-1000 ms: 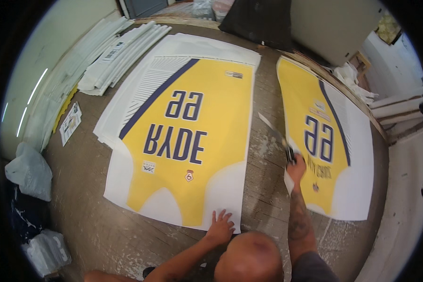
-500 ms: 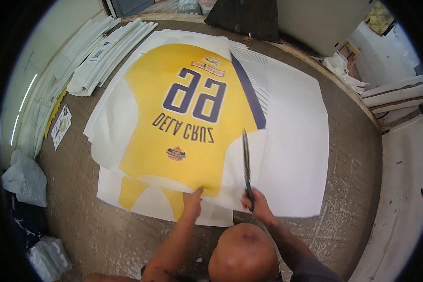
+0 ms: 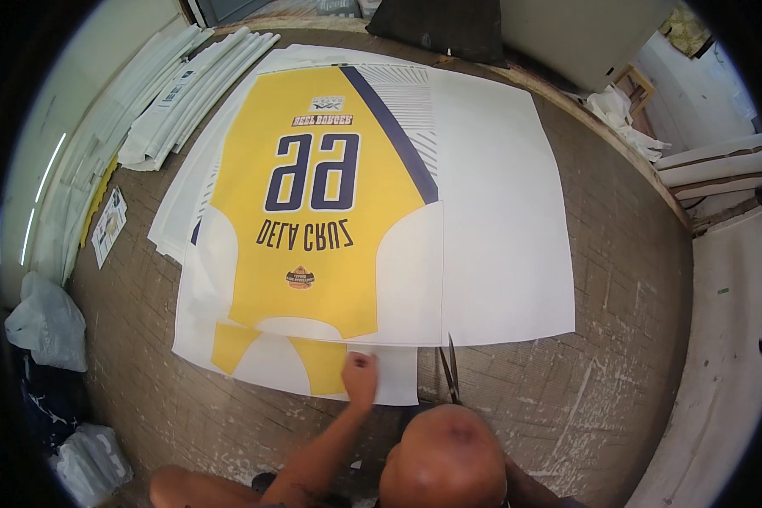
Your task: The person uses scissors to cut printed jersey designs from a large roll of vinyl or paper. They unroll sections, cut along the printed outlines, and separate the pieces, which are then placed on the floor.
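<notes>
A large printed sheet (image 3: pixel 398 279) with a yellow and navy jersey panel lies in front of me, its lettering mirrored. My left hand (image 3: pixel 361 372) is closed at its near edge and appears to pinch it. Beneath that edge shows another sheet with yellow shapes (image 3: pixel 322 364). To the right, scissors (image 3: pixel 455 381) point away from me with their blades parted, the tips by the near right corner of the printed sheet. My right hand is hidden behind a rounded bare part of my body, probably my knee (image 3: pixel 444 453); only some forearm shows.
Plain white sheet (image 3: pixel 508 212) extends to the right. Rolled white sheets (image 3: pixel 195 102) lie at the far left, with a small printed card (image 3: pixel 110 229) nearer. Plastic bags (image 3: pixel 46 322) sit along the left side. A black sheet-like piece (image 3: pixel 436 30) leans at the back.
The printed sheet has shifted left and now lies straighter and flatter. The scissors have come down toward me and their blades have parted. My right hand has gone out of sight.
</notes>
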Demonstrator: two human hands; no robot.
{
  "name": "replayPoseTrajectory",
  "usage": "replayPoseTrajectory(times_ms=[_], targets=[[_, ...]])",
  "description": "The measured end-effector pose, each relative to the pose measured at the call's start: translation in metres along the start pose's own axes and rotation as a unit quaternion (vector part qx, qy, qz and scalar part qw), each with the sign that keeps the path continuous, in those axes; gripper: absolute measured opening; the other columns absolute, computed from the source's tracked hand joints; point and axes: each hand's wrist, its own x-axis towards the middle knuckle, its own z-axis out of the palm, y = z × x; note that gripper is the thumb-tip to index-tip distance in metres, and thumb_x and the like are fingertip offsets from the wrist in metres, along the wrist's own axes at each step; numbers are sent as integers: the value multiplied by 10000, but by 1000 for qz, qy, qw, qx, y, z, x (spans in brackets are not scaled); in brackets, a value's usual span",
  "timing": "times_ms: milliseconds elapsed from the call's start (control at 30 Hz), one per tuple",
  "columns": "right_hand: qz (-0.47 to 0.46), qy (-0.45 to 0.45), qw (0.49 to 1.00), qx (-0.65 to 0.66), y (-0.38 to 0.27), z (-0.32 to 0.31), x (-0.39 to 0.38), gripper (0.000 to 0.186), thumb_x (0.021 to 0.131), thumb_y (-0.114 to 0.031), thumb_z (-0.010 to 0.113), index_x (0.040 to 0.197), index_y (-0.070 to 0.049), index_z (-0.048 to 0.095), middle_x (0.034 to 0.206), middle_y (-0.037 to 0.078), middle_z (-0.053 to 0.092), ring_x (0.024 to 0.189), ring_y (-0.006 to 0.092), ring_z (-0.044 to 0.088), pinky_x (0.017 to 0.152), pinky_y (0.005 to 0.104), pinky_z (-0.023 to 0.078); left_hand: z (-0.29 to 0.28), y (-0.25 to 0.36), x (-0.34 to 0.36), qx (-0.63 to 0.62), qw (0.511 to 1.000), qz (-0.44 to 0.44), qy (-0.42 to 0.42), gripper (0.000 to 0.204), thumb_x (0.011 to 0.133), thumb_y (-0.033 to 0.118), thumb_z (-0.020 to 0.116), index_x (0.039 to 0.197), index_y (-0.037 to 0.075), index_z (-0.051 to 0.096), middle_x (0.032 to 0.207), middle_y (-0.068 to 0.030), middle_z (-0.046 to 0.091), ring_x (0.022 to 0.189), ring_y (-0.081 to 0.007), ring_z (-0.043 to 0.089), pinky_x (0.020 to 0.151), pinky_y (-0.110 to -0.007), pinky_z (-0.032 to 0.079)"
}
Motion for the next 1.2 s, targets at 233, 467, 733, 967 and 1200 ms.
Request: replayPoseTrajectory(times_ms=[233, 467, 733, 967, 1200], targets=[[-25, 18, 998, 49, -12, 12, 19, 295, 988, -330, 561, 983, -35, 577, 825, 20, 573, 710, 120, 524, 644, 280, 448, 76, 31, 0, 387, 776, 494, -65, 351, 785, 106, 665, 1133, 132, 636, 1159, -68, 568, 1185, -259, 478, 1023, -491, 336], [-150, -18, 987, 61, -75, 53, 71, 377, 1002, -402, 547, 983, -28, 583, 823, 27, 570, 692, 126, 512, 635, 283, 440, 49, 37, 38, 361, 730, 498, -298, 116, 805, 161, 659, 915, 140, 690, 917, -23, 584, 942, -223, 571, 812, -408, 431], [-260, -13, 958, -117, -229, 78, 203, 469, 1023, -501, 465, 860, -69, 549, 719, 5, 518, 619, 129, 485, 590, 281, 399, -18, 22, -41, 270, 708, 435, -486, 96, 806, 206, 625, 811, 112, 646, 880, -58, 613, 898, -273, 601, 763, -420, 457], [-282, -87, 955, 36, -369, 85, 306, 420, 993, -481, 540, 906, -71, 551, 698, -20, 470, 634, 124, 470, 641, 275, 417, -71, -53, -89, 313, 682, 206, -628, 263, 880, 216, 558, 1045, 56, 685, 1045, -186, 692, 959, -375, 657, 840, -467, 500], [-375, 7, 927, -7, -486, 96, 323, 356, 1004, -411, 562, 922, -64, 559, 695, -23, 505, 607, 99, 487, 564, 249, 400, -142, -81, -102, 413, 613, 165, -653, 200, 860, 185, 550, 977, 50, 638, 992, -162, 670, 973, -351, 643, 825, -464, 498]])
